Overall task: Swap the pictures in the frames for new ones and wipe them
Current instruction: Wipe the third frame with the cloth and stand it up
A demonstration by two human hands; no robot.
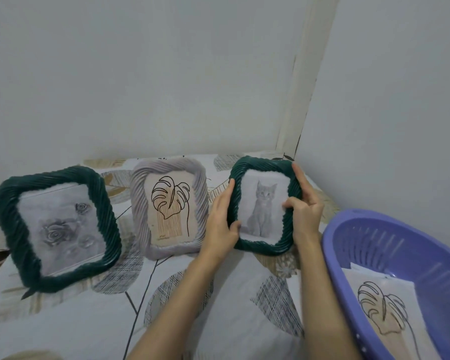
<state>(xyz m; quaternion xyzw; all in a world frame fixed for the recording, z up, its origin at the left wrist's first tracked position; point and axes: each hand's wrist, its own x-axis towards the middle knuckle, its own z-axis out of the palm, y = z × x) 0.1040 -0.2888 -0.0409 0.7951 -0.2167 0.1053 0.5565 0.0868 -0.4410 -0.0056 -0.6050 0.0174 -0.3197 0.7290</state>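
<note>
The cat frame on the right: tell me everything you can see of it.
The cat frame is dark green with a twisted, rope-like moulded border and rounded corners, holding a grey cat picture. It stands roughly upright over the patterned cloth. The left hand grips its left edge; the right hand grips its right edge.

Leaf-print bedsheet (83, 326) — three frames (56, 229), purple basket (348, 255)
</note>
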